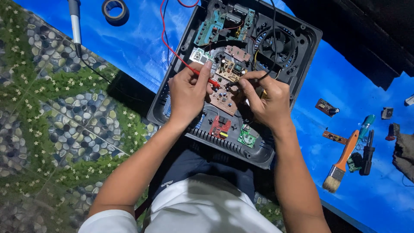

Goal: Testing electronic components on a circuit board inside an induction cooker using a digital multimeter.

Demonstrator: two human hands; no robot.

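Nearest the camera are the person's white shirt and dark trousers, with both bare forearms reaching away over the lap. Just past the knees lies an opened black plastic casing (pixel 302 47), its near edge ribbed, tilted so 1 corner points toward the body. Along that near edge sit a small red circuit board (pixel 220 126) and a small green circuit board (pixel 247 137), directly below the wrists. The left hand (pixel 188 92) is closed around a red test probe (pixel 206 77), fingers and thumb pinching it, the probe slanting down toward a brown circuit board (pixel 224 97) in the middle of the casing. The right hand (pixel 267 101) is curled shut on a black test probe (pixel 249 84), of which little shows beyond the fingers; its tip meets the same brown board, between the 2 hands. A red lead (pixel 166 41) runs from the left hand up and out of view, and a black lead (pixel 274 39) arcs from the right hand across a round fan (pixel 276 43) farther back. Beyond the hands, a long green board (pixel 209 28) sits at the casing's far end. To the right on the blue sheet (pixel 142 39) lie an orange-handled paintbrush (pixel 343 162) and a black screwdriver (pixel 367 153), well apart from the hands. Farthest off, at upper left, are a roll of black tape (pixel 115 10) and a soldering iron (pixel 75 23).
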